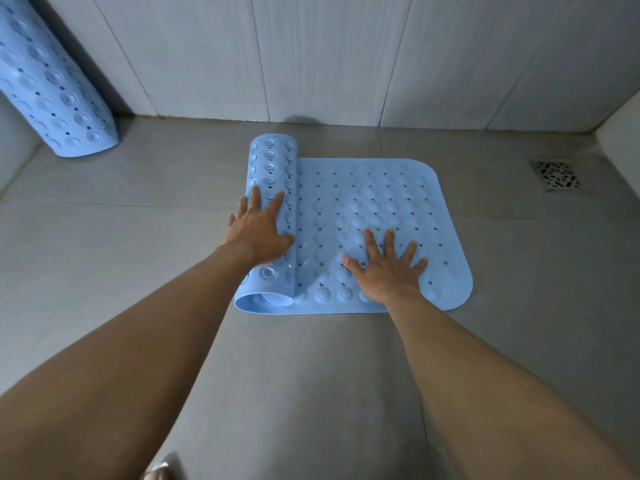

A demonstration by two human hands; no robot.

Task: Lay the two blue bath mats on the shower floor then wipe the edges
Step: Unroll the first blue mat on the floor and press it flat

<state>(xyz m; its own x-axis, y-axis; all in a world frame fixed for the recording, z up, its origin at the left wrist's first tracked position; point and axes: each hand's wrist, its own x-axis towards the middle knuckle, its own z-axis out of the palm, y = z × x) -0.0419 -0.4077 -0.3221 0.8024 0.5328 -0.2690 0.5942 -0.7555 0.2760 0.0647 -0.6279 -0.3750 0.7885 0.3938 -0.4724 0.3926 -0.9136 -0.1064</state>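
A blue bath mat with holes and bumps lies half unrolled on the grey shower floor. Its right part is flat; its left part is still a roll with suction cups showing. My left hand rests flat with fingers spread on top of the roll. My right hand presses flat, fingers spread, on the unrolled part near its front edge. A second blue bath mat stands rolled up, leaning in the back left corner.
White tiled walls close the floor at the back and right. A metal floor drain sits at the back right, apart from the mat. Something pale shows at the bottom edge.
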